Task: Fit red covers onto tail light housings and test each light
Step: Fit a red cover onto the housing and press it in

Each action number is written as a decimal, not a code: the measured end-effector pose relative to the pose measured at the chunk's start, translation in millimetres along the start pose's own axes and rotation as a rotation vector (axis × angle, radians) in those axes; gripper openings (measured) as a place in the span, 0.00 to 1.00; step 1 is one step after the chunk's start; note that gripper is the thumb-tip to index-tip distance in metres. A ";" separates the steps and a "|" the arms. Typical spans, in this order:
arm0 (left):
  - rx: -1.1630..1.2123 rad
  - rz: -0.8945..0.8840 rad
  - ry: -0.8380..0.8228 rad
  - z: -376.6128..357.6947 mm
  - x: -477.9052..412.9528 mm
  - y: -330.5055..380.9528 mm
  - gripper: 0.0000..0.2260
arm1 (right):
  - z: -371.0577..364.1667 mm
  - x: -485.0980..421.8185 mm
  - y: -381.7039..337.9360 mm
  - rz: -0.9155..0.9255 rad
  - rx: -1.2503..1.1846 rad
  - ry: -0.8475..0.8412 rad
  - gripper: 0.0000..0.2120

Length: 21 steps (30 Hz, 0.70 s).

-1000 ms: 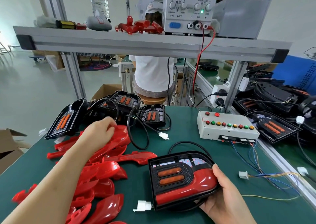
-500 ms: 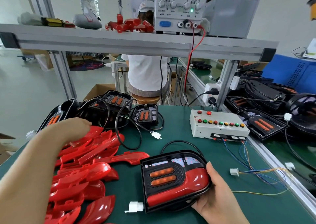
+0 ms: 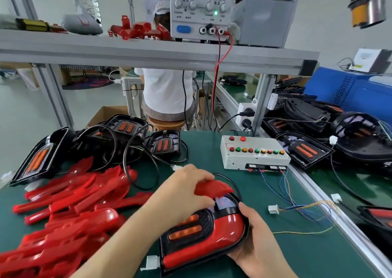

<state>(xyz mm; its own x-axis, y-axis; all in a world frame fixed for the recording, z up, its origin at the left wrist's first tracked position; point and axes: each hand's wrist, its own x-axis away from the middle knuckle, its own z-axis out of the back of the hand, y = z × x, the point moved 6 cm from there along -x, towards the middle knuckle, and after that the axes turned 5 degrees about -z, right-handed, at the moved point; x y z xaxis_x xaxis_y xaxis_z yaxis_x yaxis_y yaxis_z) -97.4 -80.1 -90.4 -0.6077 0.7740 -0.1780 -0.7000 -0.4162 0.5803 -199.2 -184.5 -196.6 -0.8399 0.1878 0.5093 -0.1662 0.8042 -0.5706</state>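
Left hand (image 3: 186, 189), grip pinching a seemingly light, glossy red cover (image 3: 214, 187) edgewise, at twelve o'clock of the housing (image 3: 191, 233); right hand (image 3: 257, 243) clasps its stiff rim.

Red covers (image 3: 70, 214) left of the housing (image 3: 209, 220) are glossy, smooth plastic — the housing black plastic, textured round its orange lenses (image 3: 186, 233). The counter (image 3: 286, 263) under it is matt green; the shelf (image 3: 148, 54) beyond it, dull metal.

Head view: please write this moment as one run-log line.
left hand holds red curved plastic cover | right hand grips black plastic tail light housing | cover over housing's far end, not yet seated
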 end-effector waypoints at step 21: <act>0.019 -0.109 -0.114 -26.3 -4.4 -15.2 0.17 | 4.5 0.7 -6.0 0.058 0.105 -0.037 0.21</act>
<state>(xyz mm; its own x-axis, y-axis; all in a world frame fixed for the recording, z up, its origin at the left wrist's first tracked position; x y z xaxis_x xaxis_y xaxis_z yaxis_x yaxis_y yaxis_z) -94.0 -89.7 -119.4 -0.4815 0.8635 -0.1503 -0.7517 -0.3186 0.5775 -201.1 -191.7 -195.7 -0.8679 0.2098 0.4503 -0.1685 0.7284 -0.6641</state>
